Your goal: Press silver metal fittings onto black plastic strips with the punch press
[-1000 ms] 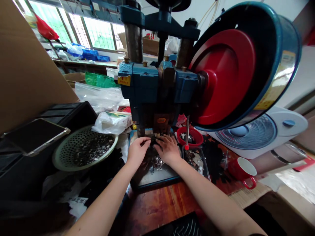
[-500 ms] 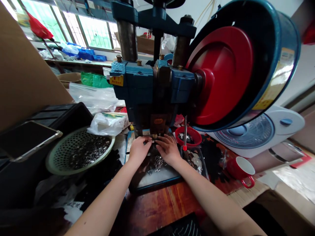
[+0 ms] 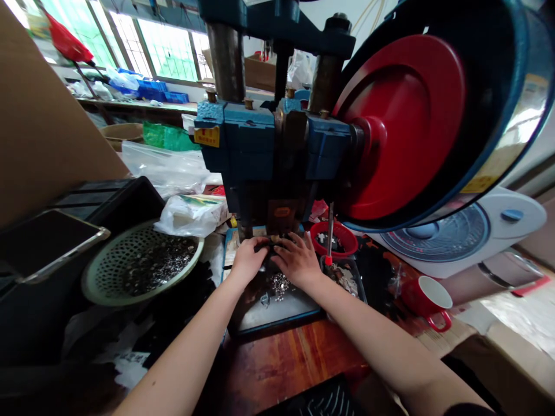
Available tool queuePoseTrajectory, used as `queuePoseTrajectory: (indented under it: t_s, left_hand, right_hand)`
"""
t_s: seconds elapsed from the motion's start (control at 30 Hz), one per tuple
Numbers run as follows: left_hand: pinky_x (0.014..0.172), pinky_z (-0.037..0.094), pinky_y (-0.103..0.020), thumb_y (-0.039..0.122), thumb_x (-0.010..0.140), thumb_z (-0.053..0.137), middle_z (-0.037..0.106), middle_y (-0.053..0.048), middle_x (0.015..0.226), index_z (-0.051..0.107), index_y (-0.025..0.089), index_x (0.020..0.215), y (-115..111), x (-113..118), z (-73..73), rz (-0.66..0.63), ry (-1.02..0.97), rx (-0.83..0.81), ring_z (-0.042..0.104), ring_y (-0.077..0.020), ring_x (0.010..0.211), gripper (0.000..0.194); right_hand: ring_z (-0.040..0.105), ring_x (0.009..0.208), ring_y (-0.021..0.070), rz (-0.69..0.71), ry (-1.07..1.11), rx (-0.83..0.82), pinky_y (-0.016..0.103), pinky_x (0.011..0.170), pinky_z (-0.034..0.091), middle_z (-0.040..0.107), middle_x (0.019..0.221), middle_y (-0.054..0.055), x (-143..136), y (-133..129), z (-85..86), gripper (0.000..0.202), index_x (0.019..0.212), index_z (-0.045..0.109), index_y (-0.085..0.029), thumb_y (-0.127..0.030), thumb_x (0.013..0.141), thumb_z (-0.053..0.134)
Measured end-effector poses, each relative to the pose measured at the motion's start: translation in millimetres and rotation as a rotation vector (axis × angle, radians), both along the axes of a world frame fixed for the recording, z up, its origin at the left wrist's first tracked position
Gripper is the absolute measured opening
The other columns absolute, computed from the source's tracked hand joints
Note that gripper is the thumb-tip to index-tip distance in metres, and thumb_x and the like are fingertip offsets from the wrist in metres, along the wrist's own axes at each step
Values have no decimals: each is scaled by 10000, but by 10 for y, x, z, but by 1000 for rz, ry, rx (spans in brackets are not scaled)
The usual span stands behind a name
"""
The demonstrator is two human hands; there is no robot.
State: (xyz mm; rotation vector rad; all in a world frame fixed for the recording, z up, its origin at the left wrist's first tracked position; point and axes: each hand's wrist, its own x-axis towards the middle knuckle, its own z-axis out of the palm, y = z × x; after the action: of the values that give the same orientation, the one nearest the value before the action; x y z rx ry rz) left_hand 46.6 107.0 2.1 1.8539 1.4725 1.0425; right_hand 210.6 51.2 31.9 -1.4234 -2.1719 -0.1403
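Both my hands reach to the foot of a blue press [image 3: 249,144]. My left hand [image 3: 249,260] is at the left of its tooling, thumb and forefinger close together; anything between them is too small to make out. Across from it my right hand [image 3: 300,260] lies palm down with its fingers spread, the fingertips at the dark tooling. Small shiny metal pieces [image 3: 280,285] lie in a heap on the metal plate [image 3: 273,312] just below the hands. The spot under the press ram [image 3: 282,214] is partly hidden by my fingers.
At the left, a pale green basket [image 3: 104,277] holds many small metal parts, beside a phone [image 3: 52,242]. To the right are a red bowl [image 3: 353,245], a clear tray [image 3: 362,289] of scraps, a red mug [image 3: 427,297], a fan [image 3: 511,219] and the press's large red wheel [image 3: 403,121].
My right hand has shifted slightly, its fingers more spread. The left thumb and forefinger remain near the tooling. The whole view has moved a little.
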Motion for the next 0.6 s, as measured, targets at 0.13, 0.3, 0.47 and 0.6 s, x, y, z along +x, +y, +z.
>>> queuePoseTrajectory:
  t_s: [0.13, 0.3, 0.47, 0.6]
  left_hand:
    - [864, 446, -340, 248, 725, 576, 670, -51, 955, 681, 199, 922, -30, 13, 39, 33, -40, 7, 590, -206, 932, 229]
    - [794, 454, -350, 381, 757, 554, 618, -78, 1002, 629, 178, 1022, -228, -131, 134, 189, -116, 27, 567, -201, 837, 342]
    - [736, 435, -299, 419, 715, 607, 617, -38, 909, 629, 188, 947, -607, -309, 118, 261, -421, -112, 547, -173, 774, 328]
    - [698, 412, -257, 417, 705, 640, 610, -19, 831, 638, 172, 919, -954, -360, 169, 144, -589, -265, 535, -153, 758, 326]
  right_hand:
    - [423, 1231, 253, 21, 192, -46, 510, 1070, 223, 621, 1182, 20, 37, 26, -29, 242, 1034, 662, -286, -383, 880, 502]
    - [608, 942, 223, -130, 850, -201, 371, 866, 451, 694, 947, 75, 340, -218, -207, 361, 931, 683, -200, -459, 882, 435]
    - [643, 844, 218, -182, 1391, -356, 345, 797, 481, 713, 873, 60, 578, -566, -281, 524, 866, 686, -181, -631, 819, 420]
    - [639, 849, 214, -122, 1436, -312, 350, 811, 473, 709, 888, 64, 583, -615, -209, 463, 854, 691, -186, -606, 790, 504]
